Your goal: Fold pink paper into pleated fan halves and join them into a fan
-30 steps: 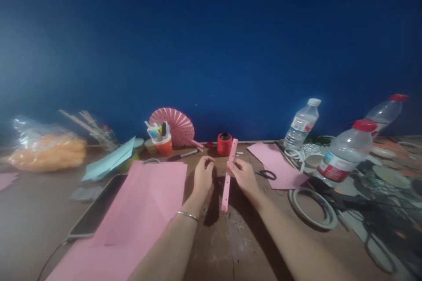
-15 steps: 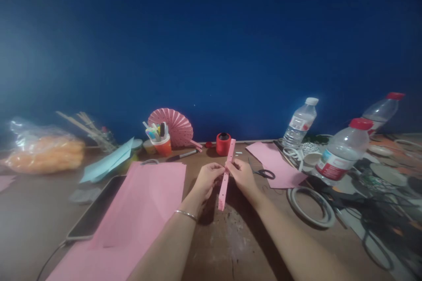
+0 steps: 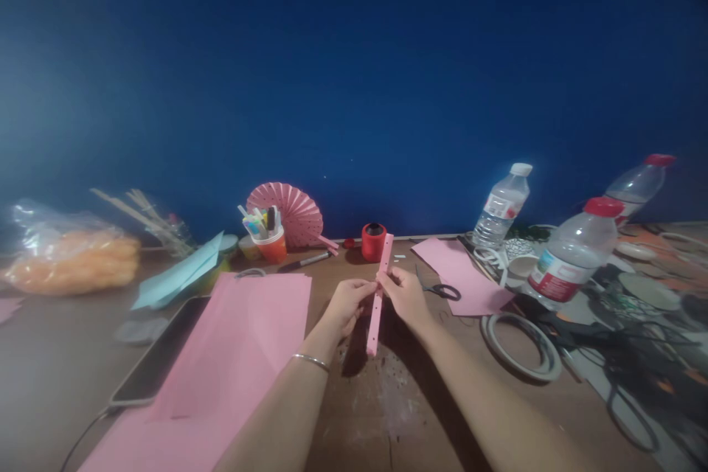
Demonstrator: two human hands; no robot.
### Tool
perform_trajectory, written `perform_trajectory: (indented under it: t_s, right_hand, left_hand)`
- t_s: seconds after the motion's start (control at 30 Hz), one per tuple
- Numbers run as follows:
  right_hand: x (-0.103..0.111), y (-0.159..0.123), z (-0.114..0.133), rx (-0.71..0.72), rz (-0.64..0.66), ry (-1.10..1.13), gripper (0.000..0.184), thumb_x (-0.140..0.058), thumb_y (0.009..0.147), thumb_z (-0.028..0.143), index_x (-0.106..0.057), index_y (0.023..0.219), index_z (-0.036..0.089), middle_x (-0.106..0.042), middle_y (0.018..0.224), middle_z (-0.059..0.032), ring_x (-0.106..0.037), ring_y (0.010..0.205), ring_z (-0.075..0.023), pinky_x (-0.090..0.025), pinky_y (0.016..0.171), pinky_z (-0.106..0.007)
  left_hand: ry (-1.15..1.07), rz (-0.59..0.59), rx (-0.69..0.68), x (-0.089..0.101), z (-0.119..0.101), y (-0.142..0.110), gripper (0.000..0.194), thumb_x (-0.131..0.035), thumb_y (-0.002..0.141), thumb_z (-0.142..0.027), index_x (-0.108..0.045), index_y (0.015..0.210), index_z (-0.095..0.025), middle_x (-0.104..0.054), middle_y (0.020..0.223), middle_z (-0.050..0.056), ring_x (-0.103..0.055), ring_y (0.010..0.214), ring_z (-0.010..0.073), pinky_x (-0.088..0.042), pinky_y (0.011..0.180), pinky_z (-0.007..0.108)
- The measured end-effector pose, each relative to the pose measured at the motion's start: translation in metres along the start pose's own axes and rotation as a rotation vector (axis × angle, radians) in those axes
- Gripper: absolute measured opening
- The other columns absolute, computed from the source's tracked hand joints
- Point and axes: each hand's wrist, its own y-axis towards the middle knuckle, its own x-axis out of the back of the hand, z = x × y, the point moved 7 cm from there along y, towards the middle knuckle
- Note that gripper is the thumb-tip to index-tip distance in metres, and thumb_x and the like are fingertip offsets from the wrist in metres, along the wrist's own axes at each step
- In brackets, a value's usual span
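Note:
A narrow folded pink paper strip (image 3: pixel 375 321) with dark dots or small holes along it is held above the table, its long side pointing away from me. My left hand (image 3: pixel 349 302) pinches it near the middle from the left. From the other side my right hand (image 3: pixel 405 293) grips the same spot, thumb and fingers closed. Just beyond the strip's far end stands a red round container (image 3: pixel 374 242) with a dark top. To the right of my right hand lie black-handled scissors (image 3: pixel 443 292), partly on a pink sheet (image 3: pixel 470 280).
Pink sheets (image 3: pixel 248 346) and a tablet-like device (image 3: pixel 160 354) lie left. Behind them are a pen cup (image 3: pixel 271 245), a pleated pink paper fan (image 3: pixel 293 210) and a marker (image 3: pixel 304 262). Bottles (image 3: pixel 575 251), a grey tape ring (image 3: pixel 520 348) and cluttered cables crowd the right.
The pink strip has turned slightly in my fingers, so its near end looks narrower. Both hands keep their pinch at the middle, and the view has shifted a little.

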Motion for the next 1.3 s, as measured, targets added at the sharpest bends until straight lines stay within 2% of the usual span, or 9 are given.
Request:
perform_trajectory:
  t_s: [0.2, 0.4, 0.6, 0.97, 1.2, 1.3]
  right_hand:
    - [-0.001, 0.0, -0.002, -0.012, 0.009, 0.051, 0.025, -0.047, 0.075, 0.038, -0.06, 0.071, 0.016, -0.062, 0.064, -0.0033, -0.056, 0.06, -0.0176, -0.041, 0.055, -0.026]
    - [0.002, 0.002, -0.003, -0.006, -0.025, 0.079, 0.022, -0.047, 0.074, 0.033, -0.061, 0.075, 0.016, -0.062, 0.068, -0.0029, -0.055, 0.064, -0.0167, -0.041, 0.059, -0.026]
    - [-0.001, 0.001, -0.004, -0.023, 0.012, 0.003, 0.015, -0.052, 0.069, 0.03, -0.057, 0.065, 0.017, -0.06, 0.061, -0.0008, -0.053, 0.057, -0.0153, -0.04, 0.056, -0.026]
    - [-0.002, 0.004, -0.011, -0.001, 0.029, -0.045, 0.016, -0.048, 0.072, 0.03, -0.056, 0.065, 0.018, -0.059, 0.061, 0.0, -0.052, 0.057, -0.0147, -0.038, 0.056, -0.025]
    - [-0.002, 0.007, -0.003, 0.049, 0.168, -0.128, 0.014, -0.045, 0.071, 0.023, -0.054, 0.062, 0.018, -0.053, 0.058, 0.0022, -0.047, 0.056, -0.0126, -0.035, 0.055, -0.023]
    - [-0.001, 0.008, 0.001, 0.041, 0.24, -0.156, 0.015, -0.045, 0.071, 0.024, -0.055, 0.063, 0.016, -0.054, 0.06, 0.0019, -0.047, 0.057, -0.012, -0.035, 0.056, -0.022]
  left_hand:
    - [0.001, -0.059, -0.025, 0.004, 0.001, 0.003, 0.027, -0.071, 0.058, -0.031, -0.063, 0.067, -0.007, -0.061, 0.058, 0.005, -0.053, 0.048, 0.0084, -0.039, 0.045, 0.017]
    - [-0.093, -0.151, -0.103, 0.016, -0.004, 0.005, 0.023, -0.073, 0.055, -0.024, -0.063, 0.068, -0.008, -0.062, 0.06, 0.004, -0.056, 0.052, 0.0095, -0.043, 0.051, 0.02]
    - [-0.12, -0.154, -0.11, 0.018, -0.006, 0.005, 0.022, -0.073, 0.056, -0.024, -0.062, 0.066, -0.008, -0.062, 0.058, 0.004, -0.056, 0.052, 0.0098, -0.045, 0.053, 0.021]
    - [-0.072, -0.044, -0.127, 0.011, -0.007, 0.003, 0.023, -0.07, 0.061, -0.03, -0.063, 0.068, -0.009, -0.063, 0.059, 0.005, -0.057, 0.052, 0.0108, -0.043, 0.052, 0.021]
    - [0.004, 0.063, -0.062, 0.005, -0.009, -0.003, 0.025, -0.067, 0.063, -0.033, -0.061, 0.066, -0.009, -0.061, 0.057, 0.005, -0.053, 0.047, 0.0086, -0.038, 0.046, 0.018]
    - [0.15, 0.139, -0.023, 0.0, -0.014, -0.008, 0.026, -0.064, 0.065, -0.033, -0.062, 0.068, -0.008, -0.061, 0.057, 0.006, -0.054, 0.049, 0.0112, -0.039, 0.047, 0.02]
